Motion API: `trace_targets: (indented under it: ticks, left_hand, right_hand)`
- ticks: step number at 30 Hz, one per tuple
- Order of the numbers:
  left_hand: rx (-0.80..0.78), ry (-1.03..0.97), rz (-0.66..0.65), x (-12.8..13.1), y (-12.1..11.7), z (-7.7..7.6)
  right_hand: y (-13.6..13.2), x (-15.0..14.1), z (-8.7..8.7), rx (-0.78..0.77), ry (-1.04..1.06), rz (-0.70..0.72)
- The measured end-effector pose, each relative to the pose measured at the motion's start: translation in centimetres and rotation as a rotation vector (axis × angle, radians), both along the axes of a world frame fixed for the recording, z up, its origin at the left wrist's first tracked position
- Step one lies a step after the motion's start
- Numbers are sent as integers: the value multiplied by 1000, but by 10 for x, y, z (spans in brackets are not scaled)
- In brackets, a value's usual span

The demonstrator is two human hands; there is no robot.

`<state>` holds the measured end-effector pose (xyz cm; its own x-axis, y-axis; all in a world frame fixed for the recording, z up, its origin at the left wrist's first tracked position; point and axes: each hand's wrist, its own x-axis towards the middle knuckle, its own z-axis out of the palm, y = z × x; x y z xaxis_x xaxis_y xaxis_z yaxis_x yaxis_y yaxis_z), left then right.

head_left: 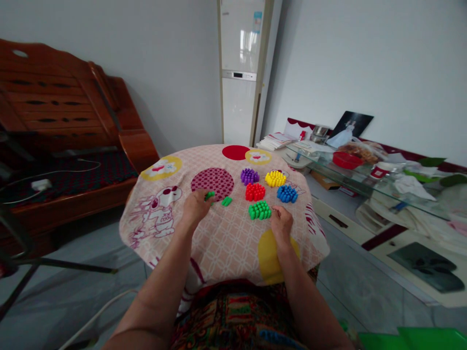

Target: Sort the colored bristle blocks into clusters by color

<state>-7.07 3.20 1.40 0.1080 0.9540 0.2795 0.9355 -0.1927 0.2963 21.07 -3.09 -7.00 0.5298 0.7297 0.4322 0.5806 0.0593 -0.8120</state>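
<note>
Your left hand pinched a green piece; your right hand, grip unclear, sat by coloured clusters centre-right. The upper-centre sticker was unreadable.

both bare forearms reach forward — left hand pinching, right hand loosely curled

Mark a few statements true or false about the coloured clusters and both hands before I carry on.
1. The right hand is beside the green cluster. True.
2. The left hand has red pieces at its fingertips. False: they are green pieces.
3. The purple cluster lies farther from the person than the red cluster. True.
4. The yellow cluster is left of the purple one. False: it is to the right.
</note>
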Motion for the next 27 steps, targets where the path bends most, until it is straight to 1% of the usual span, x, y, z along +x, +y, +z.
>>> trace_targets:
  ticks: [3, 5, 7, 9, 12, 15, 22, 27]
  left_hand:
    - [18, -87, -206, 27, -13, 2]
    - [16, -187, -305, 47, -24, 1]
    - [-17, -300, -381, 65, -34, -3]
    - [-35, -366, -442, 79, -42, -8]
    - [18, -361, -509, 93, -49, -14]
    - [59, -324, -517, 101, -53, -19]
    - [20, -216, -466, 113, -56, -33]
    - [23, -213, -449, 115, -54, -40]
  right_hand:
    - [-1, -1, 1, 1, -9, -11]
    - [-2, -2, 2, 10, -16, -1]
    - [-3, -2, 3, 23, -23, 11]
    - [-4, -2, 5, 28, -29, 15]
    - [-5, -2, 6, 26, -29, 10]
    - [-4, -3, 6, 26, -18, 16]
    - [-5, -3, 6, 27, -41, 30]
    - [-6, -3, 7, 24, -51, 21]
